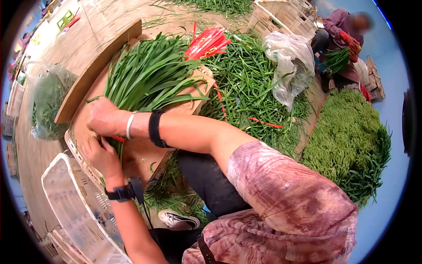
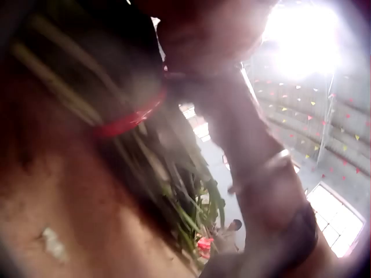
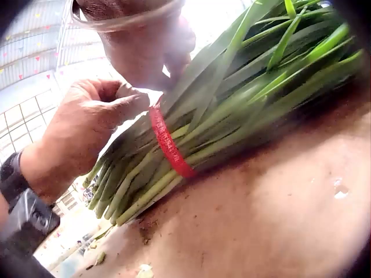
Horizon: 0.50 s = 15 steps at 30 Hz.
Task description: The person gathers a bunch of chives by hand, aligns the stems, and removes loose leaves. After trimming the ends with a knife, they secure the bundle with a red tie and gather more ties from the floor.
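A bunch of garlic chives [image 1: 147, 72] lies on a wooden board [image 1: 136, 152], leaves pointing away, stems toward me. Round its stems runs a red tie [image 3: 169, 142], its ends coming up on top of the bunch. My left hand [image 3: 87, 124], wearing a black wristband, pinches at the tie's end between thumb and forefinger. Right above it, my right hand [image 1: 105, 118], with a pale bracelet, has its curled fingers at the same spot on the tie. In the left wrist view the tie [image 2: 132, 119] and stems are blurred, and the right hand [image 2: 214, 43] hangs close over them.
A raised plank [image 1: 96, 72] edges the board's left side. Red strips [image 1: 207, 43] lie at its far end. Loose chives [image 1: 250, 83] are heaped to the right under a plastic bag [image 1: 290, 61]. Crates [image 1: 66, 193] stand at left. A person [image 1: 340, 44] in red gloves holds chives.
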Tool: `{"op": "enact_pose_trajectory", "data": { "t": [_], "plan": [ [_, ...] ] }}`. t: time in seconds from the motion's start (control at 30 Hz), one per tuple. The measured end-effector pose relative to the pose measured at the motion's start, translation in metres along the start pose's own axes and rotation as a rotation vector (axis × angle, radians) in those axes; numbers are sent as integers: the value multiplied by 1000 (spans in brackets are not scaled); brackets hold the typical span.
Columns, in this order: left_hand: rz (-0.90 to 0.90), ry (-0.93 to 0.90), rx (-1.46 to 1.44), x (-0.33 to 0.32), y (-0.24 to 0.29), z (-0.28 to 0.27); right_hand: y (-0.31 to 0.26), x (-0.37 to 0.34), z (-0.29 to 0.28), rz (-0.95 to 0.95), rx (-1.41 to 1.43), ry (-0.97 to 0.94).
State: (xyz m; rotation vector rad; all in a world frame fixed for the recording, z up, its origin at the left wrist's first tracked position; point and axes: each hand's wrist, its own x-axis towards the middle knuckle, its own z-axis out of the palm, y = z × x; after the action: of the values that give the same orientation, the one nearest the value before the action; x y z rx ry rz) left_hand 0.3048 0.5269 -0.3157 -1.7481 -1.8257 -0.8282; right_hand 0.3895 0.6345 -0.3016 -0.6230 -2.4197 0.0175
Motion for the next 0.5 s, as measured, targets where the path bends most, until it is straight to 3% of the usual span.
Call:
{"op": "enact_pose_trajectory", "data": {
  "t": [0.03, 0.07, 0.13, 0.17, 0.23, 0.3, 0.33, 0.43, 0.47, 0.5],
  "plan": [
    [28, 48, 6, -9, 8, -7, -2, 3, 4, -49, -25, 67],
    [-188, -25, -267, -24, 14, -10, 1, 6, 18, -30, 112, 113],
    [-620, -177, -810, -58, 27, -11, 13, 16, 35, -45, 157, -197],
    [-986, -375, -1149, -65, 31, -17, 16, 21, 42, -55, 180, -353],
    [-1532, -321, -1588, -65, 44, -16, 16, 28, 57, 8, 161, -465],
    [-1614, -216, -1986, -66, 21, 0, 2, 35, 36, 3, 97, -588],
    [-1409, -214, -2133, -64, 14, 3, -2, 31, 31, -3, 64, -550],
    [-1605, -120, -2262, -58, 20, -8, -17, 19, 14, 19, 30, -414],
    [-1499, -8, -2157, -62, 19, -10, -22, 18, 5, 52, 65, -357],
    [-1368, -22, -2130, -73, -11, -5, -26, 12, -2, 86, 99, -305]
  ]
}}
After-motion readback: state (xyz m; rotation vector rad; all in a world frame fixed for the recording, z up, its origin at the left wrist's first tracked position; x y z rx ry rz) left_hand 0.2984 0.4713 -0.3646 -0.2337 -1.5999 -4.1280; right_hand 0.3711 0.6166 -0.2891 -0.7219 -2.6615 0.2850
